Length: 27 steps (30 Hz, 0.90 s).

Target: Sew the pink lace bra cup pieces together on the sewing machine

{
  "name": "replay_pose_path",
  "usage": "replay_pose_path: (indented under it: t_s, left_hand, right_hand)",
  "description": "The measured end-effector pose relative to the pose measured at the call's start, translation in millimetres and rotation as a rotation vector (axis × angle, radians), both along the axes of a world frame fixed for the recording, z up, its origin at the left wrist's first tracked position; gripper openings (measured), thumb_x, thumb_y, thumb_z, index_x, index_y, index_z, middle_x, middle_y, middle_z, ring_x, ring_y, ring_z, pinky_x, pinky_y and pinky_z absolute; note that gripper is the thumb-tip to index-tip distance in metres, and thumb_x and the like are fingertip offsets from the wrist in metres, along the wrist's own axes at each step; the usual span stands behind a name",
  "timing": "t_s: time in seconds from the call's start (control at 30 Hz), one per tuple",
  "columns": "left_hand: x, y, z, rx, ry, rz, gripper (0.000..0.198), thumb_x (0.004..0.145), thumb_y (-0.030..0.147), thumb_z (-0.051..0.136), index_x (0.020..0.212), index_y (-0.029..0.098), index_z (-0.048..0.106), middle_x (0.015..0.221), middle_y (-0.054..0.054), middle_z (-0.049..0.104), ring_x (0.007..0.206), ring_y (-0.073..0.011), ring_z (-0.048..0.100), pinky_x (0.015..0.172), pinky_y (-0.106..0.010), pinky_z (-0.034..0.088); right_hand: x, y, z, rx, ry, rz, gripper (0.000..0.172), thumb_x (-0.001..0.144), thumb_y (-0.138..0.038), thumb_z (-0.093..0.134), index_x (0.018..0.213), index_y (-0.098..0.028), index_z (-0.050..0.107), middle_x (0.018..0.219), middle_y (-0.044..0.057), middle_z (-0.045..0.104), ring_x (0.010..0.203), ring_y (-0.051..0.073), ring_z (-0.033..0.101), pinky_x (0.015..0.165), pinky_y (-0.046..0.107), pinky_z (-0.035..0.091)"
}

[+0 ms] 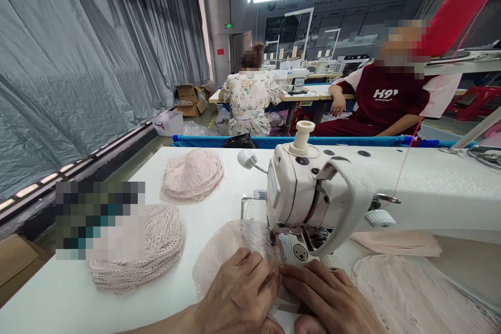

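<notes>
A pale pink lace piece [221,250], rounded in outline, lies on the white table under the needle area of a white sewing machine [285,188]. My left hand [242,287] is on top of it with curled fingers, gripping the fabric just in front of the presser foot. On the other side of the lace's right edge, my right hand [331,292] has its fingers together, pinching that edge close to my left fingertips. Both thumbs are partly out of sight at the bottom. The stitching point itself is mostly hidden by the machine head.
Left of the machine stand two stacks of lace pieces, a nearer stack [164,240] and a farther stack [191,175]. More lace [418,292] and folded pink fabric [399,243] lie at right. Beyond the table, one person [252,96] faces away; another person [391,94] sits at right.
</notes>
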<state>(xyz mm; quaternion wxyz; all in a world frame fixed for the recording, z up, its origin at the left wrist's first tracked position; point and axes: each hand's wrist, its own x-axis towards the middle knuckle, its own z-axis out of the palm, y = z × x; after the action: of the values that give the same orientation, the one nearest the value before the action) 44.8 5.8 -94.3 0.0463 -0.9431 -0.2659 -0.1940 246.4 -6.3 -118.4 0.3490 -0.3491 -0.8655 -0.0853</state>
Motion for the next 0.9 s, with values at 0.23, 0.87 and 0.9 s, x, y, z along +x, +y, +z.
replay_pose_path:
  t_s: [0.23, 0.87, 0.9]
  left_hand:
    - [1.8, 13.5, 10.0, -0.141, 0.051, 0.050, 0.056, 0.079, 0.053, 0.059, 0.114, 0.010, 0.047, 0.098, -0.008, 0.058, 0.090, -0.0215, 0.052, 0.079, -0.037, 0.043]
    - [5.7, 4.2, 5.7, 0.134, -0.032, 0.054, 0.039, 0.086, 0.047, 0.054, 0.073, 0.011, 0.056, 0.070, -0.001, 0.053, 0.069, -0.0161, 0.050, 0.074, -0.033, 0.042]
    - [5.6, 4.4, 4.5, 0.146, -0.020, 0.063, 0.039, 0.085, 0.047, 0.055, 0.072, 0.011, 0.056, 0.070, -0.002, 0.053, 0.070, -0.0163, 0.050, 0.074, -0.033, 0.042]
  right_hand:
    - [8.3, 10.0, 15.1, 0.001, -0.238, -0.040, 0.054, 0.094, -0.052, 0.027, 0.107, -0.016, 0.064, 0.095, 0.007, 0.072, 0.081, 0.022, 0.064, 0.068, 0.034, 0.045]
    - [10.7, 5.3, 8.4, 0.040, -0.274, -0.021, 0.046, 0.089, -0.059, 0.037, 0.113, -0.029, 0.063, 0.103, 0.003, 0.070, 0.078, 0.023, 0.064, 0.066, 0.033, 0.043]
    - [10.2, 5.5, 9.2, 0.051, -0.285, -0.027, 0.047, 0.089, -0.059, 0.036, 0.112, -0.028, 0.063, 0.103, 0.003, 0.070, 0.077, 0.022, 0.064, 0.065, 0.033, 0.043]
